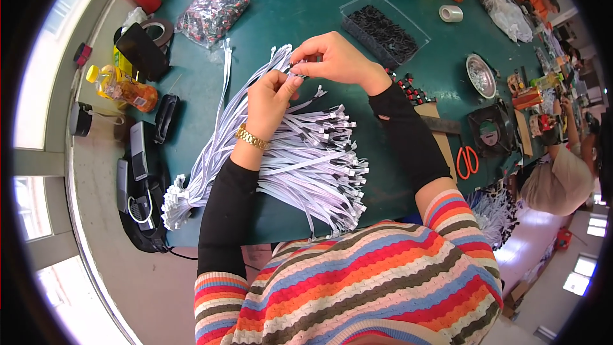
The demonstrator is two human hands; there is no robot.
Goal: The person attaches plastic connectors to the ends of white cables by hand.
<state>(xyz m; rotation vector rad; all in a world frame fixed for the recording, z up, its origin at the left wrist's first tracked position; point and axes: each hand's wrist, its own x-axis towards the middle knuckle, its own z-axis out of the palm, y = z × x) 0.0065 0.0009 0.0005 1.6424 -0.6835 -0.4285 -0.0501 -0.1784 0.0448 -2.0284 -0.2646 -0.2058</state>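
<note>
White cables (303, 169) beneath the fingers (289, 85)

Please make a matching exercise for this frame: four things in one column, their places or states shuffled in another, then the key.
1. White cables
2. Scissors
3. Clear plastic tub
4. Gold-coloured band

A. Around the wrist of the left hand
B. Holds a heap of small black parts
C. Fanned out over the green table
D. Orange-handled, right of the black right sleeve

Pairs: 1-C, 2-D, 3-B, 4-A
</note>
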